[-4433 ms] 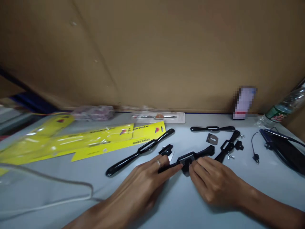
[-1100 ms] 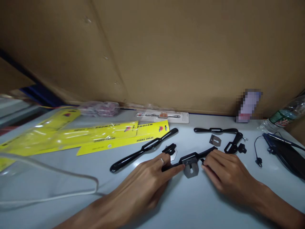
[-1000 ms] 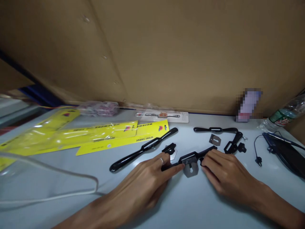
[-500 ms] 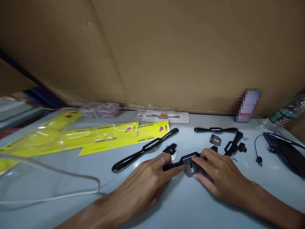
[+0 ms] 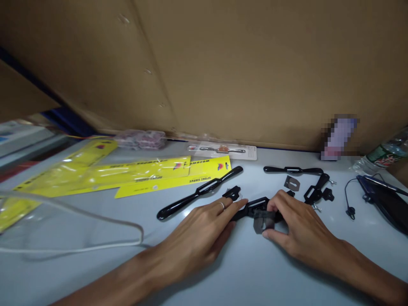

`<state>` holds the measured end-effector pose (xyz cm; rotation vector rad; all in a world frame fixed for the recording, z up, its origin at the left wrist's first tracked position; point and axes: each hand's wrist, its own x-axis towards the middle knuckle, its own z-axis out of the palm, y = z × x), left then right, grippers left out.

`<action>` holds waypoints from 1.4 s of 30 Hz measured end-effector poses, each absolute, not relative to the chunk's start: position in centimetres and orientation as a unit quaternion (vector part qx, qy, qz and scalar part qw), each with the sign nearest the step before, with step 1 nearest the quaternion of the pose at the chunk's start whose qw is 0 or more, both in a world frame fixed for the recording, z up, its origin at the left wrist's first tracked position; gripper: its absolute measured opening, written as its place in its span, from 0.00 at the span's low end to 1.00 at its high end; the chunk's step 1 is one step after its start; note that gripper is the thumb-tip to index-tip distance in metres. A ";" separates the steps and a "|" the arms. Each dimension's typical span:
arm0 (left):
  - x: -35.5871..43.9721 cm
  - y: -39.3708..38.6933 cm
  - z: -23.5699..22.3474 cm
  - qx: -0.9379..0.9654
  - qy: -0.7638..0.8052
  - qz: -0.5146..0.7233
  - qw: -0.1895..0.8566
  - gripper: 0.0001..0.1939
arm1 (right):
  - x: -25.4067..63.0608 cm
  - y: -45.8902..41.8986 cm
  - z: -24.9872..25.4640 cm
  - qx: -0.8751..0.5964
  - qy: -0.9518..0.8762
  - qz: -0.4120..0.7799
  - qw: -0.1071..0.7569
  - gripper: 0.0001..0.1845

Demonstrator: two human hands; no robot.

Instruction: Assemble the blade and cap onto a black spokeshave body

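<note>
My left hand (image 5: 207,225), with a ring on one finger, grips the left handle of a black spokeshave body (image 5: 259,203), its index finger stretched along the top. Between thumb and fingertips, my right hand (image 5: 296,225) pinches a flat grey slotted blade (image 5: 259,227), tilted in front of the body's middle; the blade looks slightly blurred. My right hand hides the body's right handle. Just beyond my left fingers lies a black cap piece (image 5: 232,193). A second spokeshave body (image 5: 197,193) rests to the left, and another slotted blade (image 5: 291,183) lies behind my right hand.
Further black bodies (image 5: 293,170) (image 5: 316,189), a small black cap (image 5: 328,194) and wing screws (image 5: 332,182) lie at the right. Yellow spokeshave cards (image 5: 172,180) cover the left. A white cable (image 5: 95,229), a bottle (image 5: 382,155) and a dark phone-like device (image 5: 382,204) flank the work. Cardboard (image 5: 239,72) stands behind.
My right hand has lifted and tilted the blade at the body's middle. My left index finger has moved off the blade up onto the body. The view has shifted slightly.
</note>
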<state>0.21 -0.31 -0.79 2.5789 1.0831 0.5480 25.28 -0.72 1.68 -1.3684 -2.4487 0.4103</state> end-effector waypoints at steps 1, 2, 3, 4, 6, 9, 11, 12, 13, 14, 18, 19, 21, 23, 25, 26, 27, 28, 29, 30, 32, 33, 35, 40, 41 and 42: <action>0.2 -0.3 -0.8 0.895 0.378 0.186 0.146 0.26 | 25.2 -0.7 1.8 -0.485 -0.845 0.161 0.161 0.16; 0.2 -0.3 -0.7 0.895 0.379 0.182 0.146 0.26 | 25.1 -0.6 1.8 -0.492 -0.834 0.184 0.170 0.16; 0.2 -0.3 -0.7 0.896 0.379 0.180 0.145 0.25 | 25.0 -0.6 1.9 -0.498 -0.822 0.212 0.178 0.15; 0.2 -0.3 -0.7 0.896 0.379 0.180 0.143 0.25 | 25.0 -0.5 1.9 -0.504 -0.809 0.241 0.184 0.14; 0.2 -0.3 -0.8 0.897 0.377 0.182 0.140 0.25 | 25.0 -0.3 1.9 -0.510 -0.787 0.288 0.191 0.15; 0.1 -0.3 -0.9 0.898 0.375 0.183 0.140 0.25 | 25.1 0.0 1.9 -0.506 -0.778 0.312 0.203 0.15; 0.1 -0.3 -0.9 0.897 0.376 0.185 0.138 0.24 | 25.3 0.0 1.8 -0.486 -0.784 0.304 0.239 0.09; 0.1 -0.3 -0.9 0.896 0.377 0.187 0.140 0.23 | 25.5 0.0 1.7 -0.468 -0.791 0.288 0.268 0.07; 0.1 -0.3 -1.0 0.896 0.377 0.187 0.143 0.23 | 25.6 -0.1 1.5 -0.443 -0.804 0.258 0.301 0.06; 0.1 -0.3 -1.0 0.895 0.377 0.187 0.148 0.23 | 25.6 -0.1 1.3 -0.411 -0.822 0.212 0.331 0.05; 0.1 -0.4 -1.1 0.896 0.370 0.191 0.155 0.23 | 25.8 -0.3 0.5 -0.268 -0.907 -0.037 0.323 0.12; 0.0 -0.4 -1.1 0.896 0.370 0.195 0.151 0.23 | 25.8 -0.3 0.4 -0.247 -0.919 -0.075 0.297 0.14; 0.0 -0.4 -1.2 0.896 0.366 0.204 0.144 0.25 | 25.8 -0.3 0.4 -0.230 -0.932 -0.110 0.257 0.14; 0.0 -0.4 -1.1 0.898 0.360 0.213 0.138 0.27 | 25.8 -0.3 0.6 -0.223 -0.937 -0.125 0.236 0.15; 0.0 -0.4 -0.9 0.902 0.351 0.209 0.139 0.28 | 25.8 -0.3 0.7 -0.215 -0.940 -0.135 0.228 0.14; 0.0 -0.3 -0.8 0.905 0.348 0.203 0.140 0.28 | 25.8 -0.3 0.7 -0.211 -0.942 -0.135 0.225 0.13; 0.1 -0.3 -0.6 0.907 0.346 0.194 0.141 0.28 | 25.8 -0.3 0.7 -0.209 -0.943 -0.131 0.221 0.12; 0.1 -0.3 -0.5 0.909 0.345 0.186 0.141 0.28 | 25.8 -0.4 0.7 -0.213 -0.945 -0.126 0.216 0.11; 0.1 -0.3 -0.4 0.911 0.345 0.178 0.140 0.28 | 25.8 -0.5 0.6 -0.218 -0.945 -0.121 0.211 0.10; 0.2 -0.2 -0.3 0.912 0.346 0.172 0.138 0.28 | 25.8 -0.5 0.6 -0.225 -0.945 -0.117 0.206 0.09; 0.1 -0.2 -0.3 0.914 0.343 0.171 0.133 0.28 | 25.7 -0.7 0.6 -0.237 -0.945 -0.109 0.199 0.09; 0.1 -0.2 -0.3 0.914 0.342 0.173 0.130 0.28 | 25.7 -0.7 0.7 -0.246 -0.943 -0.098 0.201 0.09; 0.1 -0.2 -0.4 0.914 0.342 0.177 0.126 0.29 | 25.8 -0.7 0.9 -0.267 -0.936 -0.068 0.218 0.09; 0.1 -0.2 -0.3 0.914 0.341 0.183 0.123 0.29 | 26.2 -0.5 1.3 -0.318 -0.916 -0.018 0.243 0.10; 0.1 -0.2 -0.3 0.914 0.341 0.182 0.122 0.30 | 26.2 -0.5 1.3 -0.324 -0.917 -0.006 0.234 0.11; 0.0 -0.2 -0.3 0.914 0.342 0.178 0.124 0.30 | 26.2 -0.4 1.3 -0.330 -0.917 0.007 0.224 0.12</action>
